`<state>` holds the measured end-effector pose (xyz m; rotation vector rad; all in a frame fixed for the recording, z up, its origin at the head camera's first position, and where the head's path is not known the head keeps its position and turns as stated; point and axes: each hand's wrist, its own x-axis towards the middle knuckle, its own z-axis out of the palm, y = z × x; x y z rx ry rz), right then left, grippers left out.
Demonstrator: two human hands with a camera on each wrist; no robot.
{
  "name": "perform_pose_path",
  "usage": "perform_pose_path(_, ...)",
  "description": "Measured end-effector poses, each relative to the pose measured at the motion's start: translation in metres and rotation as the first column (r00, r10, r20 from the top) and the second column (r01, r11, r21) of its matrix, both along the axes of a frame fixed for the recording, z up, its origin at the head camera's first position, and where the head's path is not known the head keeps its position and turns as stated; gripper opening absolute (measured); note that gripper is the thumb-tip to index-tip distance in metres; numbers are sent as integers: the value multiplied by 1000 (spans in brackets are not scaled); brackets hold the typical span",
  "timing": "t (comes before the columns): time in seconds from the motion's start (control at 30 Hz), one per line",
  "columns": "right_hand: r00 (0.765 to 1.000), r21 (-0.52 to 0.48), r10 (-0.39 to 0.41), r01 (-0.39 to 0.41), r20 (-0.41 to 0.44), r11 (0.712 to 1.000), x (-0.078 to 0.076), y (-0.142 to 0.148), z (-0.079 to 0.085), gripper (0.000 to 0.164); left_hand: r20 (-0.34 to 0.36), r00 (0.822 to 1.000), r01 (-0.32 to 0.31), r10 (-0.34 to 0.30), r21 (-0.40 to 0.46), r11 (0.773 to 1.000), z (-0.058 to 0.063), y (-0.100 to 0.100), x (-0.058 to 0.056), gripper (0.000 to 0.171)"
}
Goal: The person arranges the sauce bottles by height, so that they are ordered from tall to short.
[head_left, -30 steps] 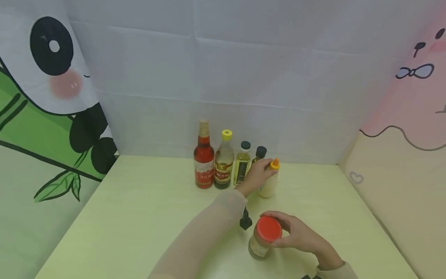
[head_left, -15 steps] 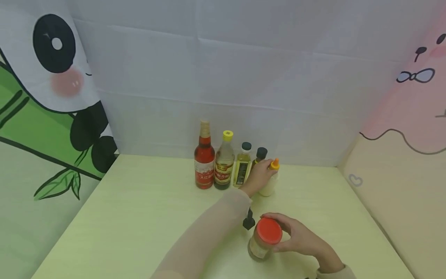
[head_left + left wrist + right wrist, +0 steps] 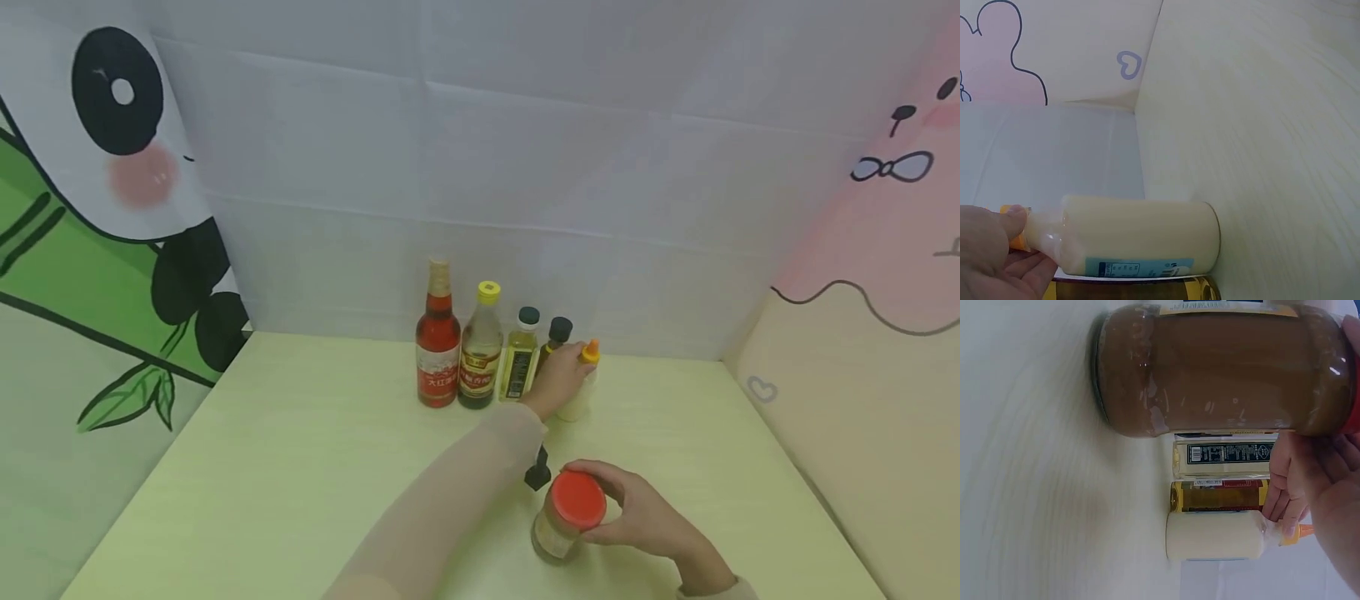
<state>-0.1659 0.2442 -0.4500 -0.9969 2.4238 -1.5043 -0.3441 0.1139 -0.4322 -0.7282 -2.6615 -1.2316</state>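
My left hand (image 3: 557, 381) grips the orange-yellow cap and neck of a cream-coloured squeeze bottle (image 3: 576, 407). That bottle stands upright at the right end of a row of bottles. In the left wrist view, the thumb lies on the cap (image 3: 1015, 240), and the bottle's blue label shows. My right hand (image 3: 641, 512) holds a glass jar (image 3: 1222, 369) of brown paste near its red lid (image 3: 578, 498), fingers at the far side and thumb at the near side. The jar is upright nearer the front; I cannot tell whether its base touches the table.
Left of the squeeze bottle stand a dark-capped bottle (image 3: 559, 330), a yellow oil bottle (image 3: 519, 367), a yellow-capped bottle (image 3: 480, 367) and a tall red bottle (image 3: 438, 358). A white cloth wall (image 3: 337, 208) rises behind. The pale table (image 3: 300, 467) extends leftward.
The squeeze bottle has shifted slightly back, into line with the row, with my left hand still on it. My right hand and the jar have stayed almost in place.
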Motion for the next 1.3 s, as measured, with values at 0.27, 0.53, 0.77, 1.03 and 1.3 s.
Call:
perform_pose_path(0.27,996,3,-66,66,58,998,6,-2,5,66,42,998,-46,49,-84,995,6,5,2,30)
perform_pose_path(0.53,993,-25,-105,107,55,994,9,-3,3,67,65,997,-43,49,-85,995,4,7,-1,28)
perform_pose_path(0.77,974,-33,-198,202,111,979,7,2,14,70,79,996,-35,41,-74,997,6,4,0,30)
perform_pose_path(1.03,921,-8,-365,369,136,929,-1,13,28,72,97,994,-46,52,-65,997,10,4,5,31)
perform_pose_path(1.3,876,14,-468,470,113,883,-14,22,35,72,99,993,-56,66,-96,994,12,5,8,31)
